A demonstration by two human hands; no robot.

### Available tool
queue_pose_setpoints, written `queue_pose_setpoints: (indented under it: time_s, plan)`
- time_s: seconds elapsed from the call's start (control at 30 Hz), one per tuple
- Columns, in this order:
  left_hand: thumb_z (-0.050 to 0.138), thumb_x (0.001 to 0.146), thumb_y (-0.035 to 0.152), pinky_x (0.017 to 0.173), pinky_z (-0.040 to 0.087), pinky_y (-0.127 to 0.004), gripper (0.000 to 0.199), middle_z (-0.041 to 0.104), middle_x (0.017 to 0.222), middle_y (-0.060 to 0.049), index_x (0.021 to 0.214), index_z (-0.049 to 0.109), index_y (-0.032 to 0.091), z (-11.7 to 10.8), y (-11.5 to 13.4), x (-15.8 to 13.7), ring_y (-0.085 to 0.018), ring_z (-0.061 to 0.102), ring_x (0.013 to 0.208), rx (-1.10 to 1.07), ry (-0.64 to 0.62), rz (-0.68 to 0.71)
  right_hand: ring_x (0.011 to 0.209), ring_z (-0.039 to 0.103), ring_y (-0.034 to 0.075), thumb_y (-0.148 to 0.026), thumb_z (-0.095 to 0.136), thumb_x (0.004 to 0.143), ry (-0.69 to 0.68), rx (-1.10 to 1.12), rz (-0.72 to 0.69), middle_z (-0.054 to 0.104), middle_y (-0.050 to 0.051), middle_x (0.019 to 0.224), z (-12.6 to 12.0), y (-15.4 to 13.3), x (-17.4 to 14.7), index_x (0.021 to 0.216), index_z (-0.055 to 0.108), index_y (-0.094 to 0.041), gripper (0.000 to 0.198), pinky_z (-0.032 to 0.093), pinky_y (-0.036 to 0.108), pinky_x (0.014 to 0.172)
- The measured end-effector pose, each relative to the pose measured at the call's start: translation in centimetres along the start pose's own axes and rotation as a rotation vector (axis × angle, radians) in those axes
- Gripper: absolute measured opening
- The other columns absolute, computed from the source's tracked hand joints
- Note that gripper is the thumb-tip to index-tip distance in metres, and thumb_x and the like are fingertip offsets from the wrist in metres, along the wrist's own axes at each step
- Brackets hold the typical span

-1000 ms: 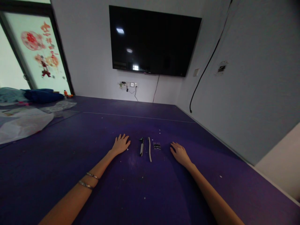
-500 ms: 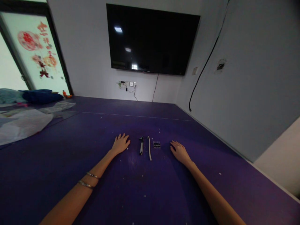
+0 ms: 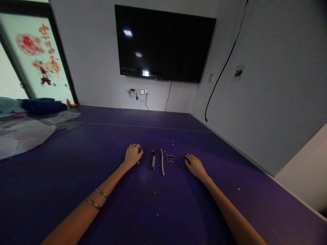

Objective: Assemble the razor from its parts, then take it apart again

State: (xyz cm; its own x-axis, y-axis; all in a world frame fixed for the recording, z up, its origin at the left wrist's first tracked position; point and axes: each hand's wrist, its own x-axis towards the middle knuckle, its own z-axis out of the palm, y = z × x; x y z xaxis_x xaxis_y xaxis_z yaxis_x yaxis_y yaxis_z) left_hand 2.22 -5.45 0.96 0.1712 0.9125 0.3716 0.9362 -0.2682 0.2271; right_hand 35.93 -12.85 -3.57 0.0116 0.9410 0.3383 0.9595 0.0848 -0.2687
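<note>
A razor [image 3: 153, 160] with a dark head and a grey-and-black handle lies on the purple surface [image 3: 143, 211]. To its right is a slim, pale, slightly bent stick [image 3: 162, 163], perhaps a toothbrush; its kind is not clear. Further right sits a small clear plastic case [image 3: 170, 158] with something dark inside. My left hand [image 3: 133, 154] is left of the razor, apart from it, holding nothing; its fingers are bent downward and the thumb stands away. My right hand [image 3: 195, 164] rests flat to the right of the case, fingers loosely spread, empty.
Crumpled clear plastic sheeting [image 3: 28, 136] and dark blue cloth [image 3: 42, 105] lie at the far left. A black cable [image 3: 221, 75] hangs along the right wall. Ahead, a television [image 3: 165, 44] is mounted above wall sockets [image 3: 139, 92]. Small white specks dot the surface.
The fingers of my left hand have curled in from lying spread and flat. My right hand and the objects stay in place; the view has shifted slightly.
</note>
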Motion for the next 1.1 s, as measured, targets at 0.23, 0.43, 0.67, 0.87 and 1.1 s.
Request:
queue_pose_setpoints:
  time_s: [0.23, 0.43, 0.67, 0.87, 1.1]
  plan:
    - [0.046, 0.08, 0.045, 0.07, 0.043, -0.028, 0.032, 0.066, 0.089, -0.008, 0.084, 0.06, 0.017, 0.1, 4.5, -0.1, -0.021, 0.061, 0.084, -0.058, -0.29, 0.051, 0.122, 0.041, 0.026, -0.03, 0.038, 0.085, 0.001, -0.03, -0.003, 0.051, 0.012, 0.128, 0.1, 0.1, -0.1, 0.118, 0.056, -0.014, 0.041, 0.03, 0.044, 0.101]
    - [0.048, 0.077, 0.048, 0.071, 0.045, -0.031, 0.035, 0.066, 0.093, -0.01, 0.088, 0.06, 0.017, 1.0, 6.6, -0.1, -0.024, 0.062, 0.087, -0.02, -0.286, -0.014, 0.121, 0.041, 0.027, -0.03, 0.038, 0.085, -0.003, -0.011, -0.003, 0.05, 0.014, 0.128, 0.0, 0.1, 0.0, 0.118, 0.056, -0.013, 0.041, 0.03, 0.045, 0.1]
    - [0.051, 0.075, 0.035, 0.077, 0.044, -0.034, 0.025, 0.066, 0.093, -0.012, 0.087, 0.062, 0.016, 1.6, 7.1, -0.1, -0.026, 0.061, 0.09, -0.095, -0.257, -0.081, 0.121, 0.042, 0.026, -0.031, 0.039, 0.084, -0.004, -0.036, 0.005, 0.052, 0.011, 0.127, 0.0, 0.1, 0.1, 0.117, 0.057, -0.017, 0.04, 0.031, 0.042, 0.1]
    - [0.053, 0.074, 0.034, 0.077, 0.044, -0.033, 0.023, 0.066, 0.094, -0.011, 0.082, 0.064, 0.016, 1.8, 6.4, 0.6, -0.025, 0.061, 0.092, -0.325, -0.26, -0.16, 0.121, 0.043, 0.026, -0.031, 0.038, 0.085, -0.005, -0.053, 0.003, 0.052, 0.011, 0.127, -0.1, -0.1, -0.1, 0.118, 0.056, -0.016, 0.041, 0.031, 0.042, 0.1]
    - [0.041, 0.085, 0.036, 0.067, 0.05, -0.025, 0.033, 0.068, 0.089, -0.01, 0.089, 0.061, 0.01, 0.1, 4.9, 1.8, -0.016, 0.065, 0.078, -0.776, -0.414, -0.208, 0.121, 0.042, 0.027, -0.031, 0.037, 0.085, -0.014, -0.049, 0.003, 0.052, 0.012, 0.127, -0.2, -0.1, -0.1, 0.118, 0.056, -0.013, 0.042, 0.031, 0.043, 0.099]
